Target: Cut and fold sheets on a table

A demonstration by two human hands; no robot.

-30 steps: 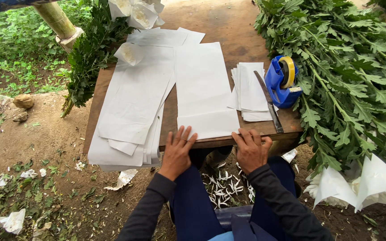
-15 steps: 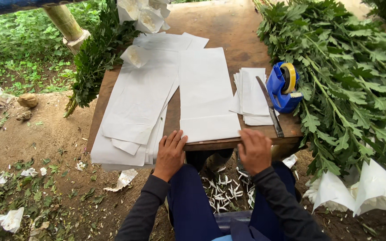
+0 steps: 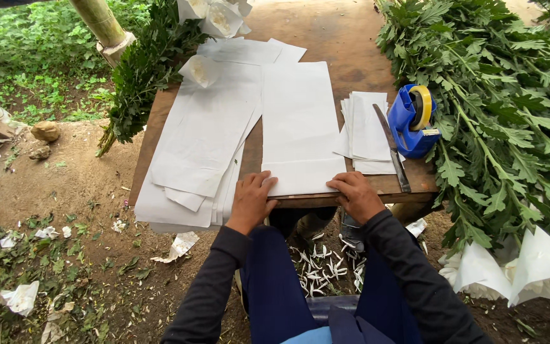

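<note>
Right now both hands rest at the near edge of the wooden table. The left hand lies palm down, fingers loosely spread, fingertips touching the lower left corner of a single white paper sheet; it grips nothing. The right hand lies flat at the sheet's lower right corner, also holding nothing. The sheet stretches away from between the hands. Left of the left hand, a fanned stack of larger sheets overhangs the edge. Beyond the right hand lie a small paper pile, a knife and a blue tape dispenser; farther right, leafy green stems.
</note>
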